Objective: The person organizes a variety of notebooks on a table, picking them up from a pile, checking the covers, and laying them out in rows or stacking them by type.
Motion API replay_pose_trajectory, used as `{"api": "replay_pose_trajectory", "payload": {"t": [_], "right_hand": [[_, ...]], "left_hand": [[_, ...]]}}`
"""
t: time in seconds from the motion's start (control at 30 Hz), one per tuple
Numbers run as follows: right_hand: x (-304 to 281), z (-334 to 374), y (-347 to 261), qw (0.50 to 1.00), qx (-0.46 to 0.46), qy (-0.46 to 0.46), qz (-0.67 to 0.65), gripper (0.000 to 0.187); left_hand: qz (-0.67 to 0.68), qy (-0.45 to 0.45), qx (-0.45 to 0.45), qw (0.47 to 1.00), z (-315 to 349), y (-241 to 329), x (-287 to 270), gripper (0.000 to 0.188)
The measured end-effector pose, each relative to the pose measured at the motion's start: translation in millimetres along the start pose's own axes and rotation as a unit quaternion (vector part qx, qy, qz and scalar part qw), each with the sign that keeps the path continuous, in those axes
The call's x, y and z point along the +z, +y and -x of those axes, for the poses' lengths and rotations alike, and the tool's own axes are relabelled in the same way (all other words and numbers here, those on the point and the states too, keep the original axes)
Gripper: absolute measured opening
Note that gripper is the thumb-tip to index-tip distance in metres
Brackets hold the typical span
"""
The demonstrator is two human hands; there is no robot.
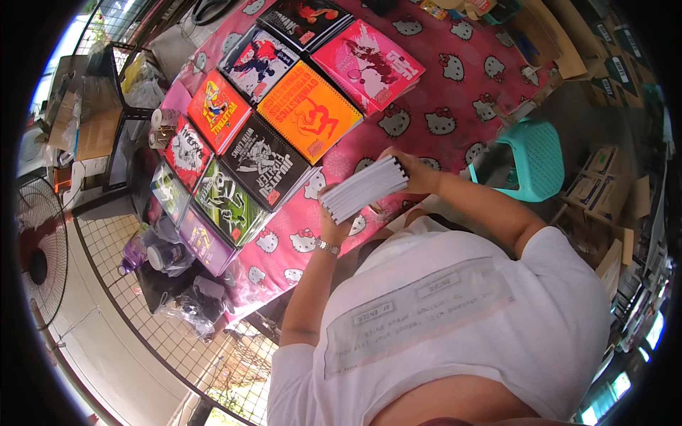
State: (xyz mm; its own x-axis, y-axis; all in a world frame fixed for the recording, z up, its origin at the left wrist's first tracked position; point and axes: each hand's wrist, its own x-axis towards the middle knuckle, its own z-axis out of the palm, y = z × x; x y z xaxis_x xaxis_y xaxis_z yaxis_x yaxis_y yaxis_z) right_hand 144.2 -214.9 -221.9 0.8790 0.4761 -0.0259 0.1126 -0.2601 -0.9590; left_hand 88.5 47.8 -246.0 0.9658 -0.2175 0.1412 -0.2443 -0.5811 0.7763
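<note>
Head camera view: one person stands at a table under a pink, cat-face-printed cloth (440, 117), both hands raised over its near edge. Between them is one thick bundle of spiral-bound notebooks (366, 190), white page edges facing up and black coils at both ends; I can't count how many it contains. The left hand (337, 226), with one metal band at its wrist, is curled around the bundle's left end; the right hand (420, 175) is closed around the right end.

Ten notebook covers lie face up beyond, in close slanting rows: two black, plus one each of pink (369, 65), orange (310, 111), white-and-blue, red-orange, red, green, white-and-green and purple. The purple cover (204, 240) sits near the table's left edge. Patterned cloth runs between covers and bundle, widening rightward as open room. One turquoise plastic stool (536, 160) stands beyond the right forearm.
</note>
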Motion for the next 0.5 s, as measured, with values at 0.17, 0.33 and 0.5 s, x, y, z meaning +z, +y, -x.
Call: {"api": "replay_pose_trajectory", "payload": {"t": [0.17, 0.33, 0.5], "right_hand": [[-50, -21, -16, 0.975, 0.193, -0.110, -0.002, 0.075], [-43, -24, 20, 0.929, 0.291, -0.129, 0.188, 0.068], [39, -92, -88, 0.932, -0.056, 0.023, 0.356, 0.044]], "left_hand": [[0.407, -0.036, -0.271, 0.871, -18, 32, 18, 0.062], [0.441, -0.008, -0.399, 0.804, -20, 12, 59, 0.060], [0.380, 0.021, -0.405, 0.831, -14, -12, 78, 0.067]]}}
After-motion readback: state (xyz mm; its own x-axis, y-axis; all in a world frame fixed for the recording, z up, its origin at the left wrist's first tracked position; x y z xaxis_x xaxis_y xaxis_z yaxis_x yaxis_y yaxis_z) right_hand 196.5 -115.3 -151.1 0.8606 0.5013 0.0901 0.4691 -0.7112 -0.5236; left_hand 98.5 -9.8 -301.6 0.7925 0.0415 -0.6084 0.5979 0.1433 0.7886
